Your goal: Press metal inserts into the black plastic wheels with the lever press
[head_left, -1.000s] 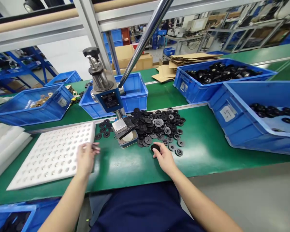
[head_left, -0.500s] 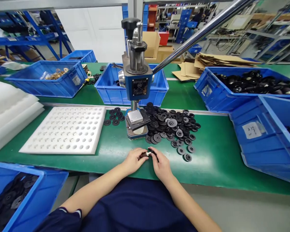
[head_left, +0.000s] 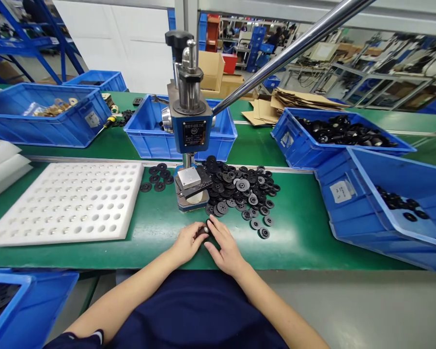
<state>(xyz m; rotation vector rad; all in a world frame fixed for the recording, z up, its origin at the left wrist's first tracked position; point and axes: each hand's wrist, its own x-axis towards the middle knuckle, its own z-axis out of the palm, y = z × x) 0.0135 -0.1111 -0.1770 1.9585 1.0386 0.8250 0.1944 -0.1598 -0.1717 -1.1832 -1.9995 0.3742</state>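
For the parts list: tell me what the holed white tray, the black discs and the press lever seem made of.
White tray: likely foam; matte, soft-edged punched holes.
Black discs: probably moulded plastic; dull sheen, identical round shapes.
Press lever: polished steel, it seems; mirror-bright highlights along the rod.

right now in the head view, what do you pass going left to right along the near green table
white foam tray → few loose black discs → hand press → pile of black discs → tilted blue bin
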